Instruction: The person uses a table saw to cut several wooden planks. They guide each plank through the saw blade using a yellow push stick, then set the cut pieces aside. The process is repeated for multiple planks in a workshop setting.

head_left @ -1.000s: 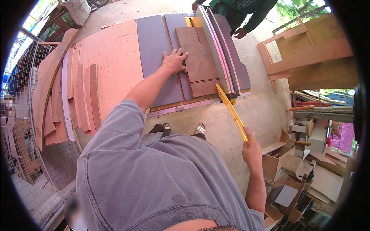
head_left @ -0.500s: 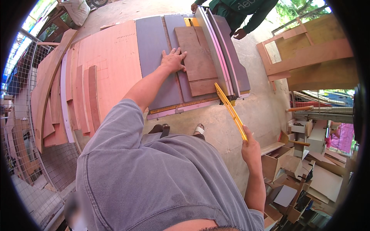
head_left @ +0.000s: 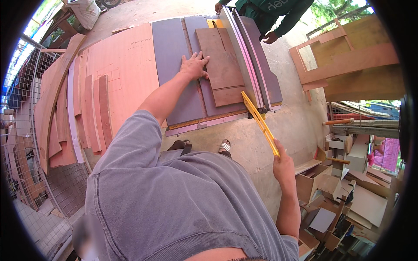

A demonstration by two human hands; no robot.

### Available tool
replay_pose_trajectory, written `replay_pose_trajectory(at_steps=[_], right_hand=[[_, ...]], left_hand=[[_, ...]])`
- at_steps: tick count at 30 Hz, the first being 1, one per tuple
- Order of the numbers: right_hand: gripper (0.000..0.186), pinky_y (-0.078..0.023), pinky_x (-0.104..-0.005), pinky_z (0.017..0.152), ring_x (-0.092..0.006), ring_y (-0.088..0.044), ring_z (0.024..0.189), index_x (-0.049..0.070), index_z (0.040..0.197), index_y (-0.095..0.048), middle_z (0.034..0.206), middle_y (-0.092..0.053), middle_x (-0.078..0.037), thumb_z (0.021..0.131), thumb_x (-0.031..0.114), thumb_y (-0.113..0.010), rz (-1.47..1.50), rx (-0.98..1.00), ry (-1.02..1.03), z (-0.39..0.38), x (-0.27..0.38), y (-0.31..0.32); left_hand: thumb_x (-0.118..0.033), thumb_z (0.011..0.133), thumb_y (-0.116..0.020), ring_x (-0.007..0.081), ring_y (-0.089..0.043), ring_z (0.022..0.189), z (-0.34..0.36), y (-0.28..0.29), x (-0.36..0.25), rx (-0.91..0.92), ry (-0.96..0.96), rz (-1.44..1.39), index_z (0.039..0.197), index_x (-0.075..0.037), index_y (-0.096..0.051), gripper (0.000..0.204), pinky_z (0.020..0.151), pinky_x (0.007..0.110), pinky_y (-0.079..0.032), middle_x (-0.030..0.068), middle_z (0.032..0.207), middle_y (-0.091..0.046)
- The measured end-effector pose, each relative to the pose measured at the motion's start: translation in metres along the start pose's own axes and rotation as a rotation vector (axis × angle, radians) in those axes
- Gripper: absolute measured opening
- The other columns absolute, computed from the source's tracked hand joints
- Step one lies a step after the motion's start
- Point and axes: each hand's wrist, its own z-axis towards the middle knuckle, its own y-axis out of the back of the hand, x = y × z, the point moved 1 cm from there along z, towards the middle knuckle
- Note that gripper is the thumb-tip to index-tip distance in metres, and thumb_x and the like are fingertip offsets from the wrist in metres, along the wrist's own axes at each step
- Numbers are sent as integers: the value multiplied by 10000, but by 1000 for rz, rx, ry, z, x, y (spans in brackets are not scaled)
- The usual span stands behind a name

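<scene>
A brown wooden board lies flat on the grey top of a table saw, close against its long metal fence. A slit runs into the board from its far end, and a dark line crosses it near the near end. My left hand rests with fingers spread at the board's left edge. In my right hand is a yellow push stick, its far tip at the board's near right corner. The blade itself cannot be made out; a yellow insert shows at the far end.
A co-worker in dark green stands beyond the saw, hands low. Left of it, a large pinkish panel carries several wood strips. Wire mesh borders the left. Wooden frames and piled offcuts are at right.
The board has slid slightly away from me along the fence. The push stick and my right hand have followed it a little, and my left hand has shifted slightly up and left.
</scene>
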Motion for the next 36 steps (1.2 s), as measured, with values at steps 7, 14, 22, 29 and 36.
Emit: replay_pose_trajectory(at_steps=[7, 14, 22, 29, 36], right_hand=[[660, -499, -550, 826, -504, -655, 950, 285, 1526, -470, 955, -660, -334, 934, 3, -544, -8, -1, -10, 4, 4, 1], [652, -498, -549, 829, -503, -652, 952, 290, 1528, -466, 957, -659, -331, 943, 10, -536, 5, 10, -19, 7, 6, 3], [639, -494, -560, 819, -500, -653, 935, 281, 1522, -471, 946, -659, -326, 946, 10, -527, 11, -14, 8, 11, 10, 2], [641, -495, -556, 831, -508, -645, 974, 282, 1522, -472, 994, -658, -335, 945, 10, -535, 0, 8, -19, 15, 17, 5], [650, -492, -563, 833, -514, -640, 972, 285, 1518, -480, 985, -660, -332, 934, 9, -551, 13, -7, -9, 19, 21, 5]], left_hand=[[-510, 793, -813, 273, -236, 1577, 6, 1, 3, 0, -1, 33, 1614, -314, -344, 966, 1205, 688, -217, 77, 1711, -251], [-516, 800, -805, 270, -232, 1578, 9, 4, 5, 11, 5, 20, 1618, -320, -336, 962, 1213, 679, -208, 74, 1714, -243], [-517, 802, -804, 270, -221, 1582, 14, 7, 8, 13, 10, 25, 1618, -326, -333, 962, 1215, 678, -211, 69, 1717, -236], [-519, 801, -805, 264, -224, 1581, 19, 8, 10, 15, 15, 26, 1618, -326, -334, 962, 1216, 680, -206, 63, 1716, -238], [-517, 800, -807, 261, -231, 1579, 23, 10, 14, 17, 17, 41, 1616, -330, -336, 960, 1218, 679, -203, 59, 1715, -242]])
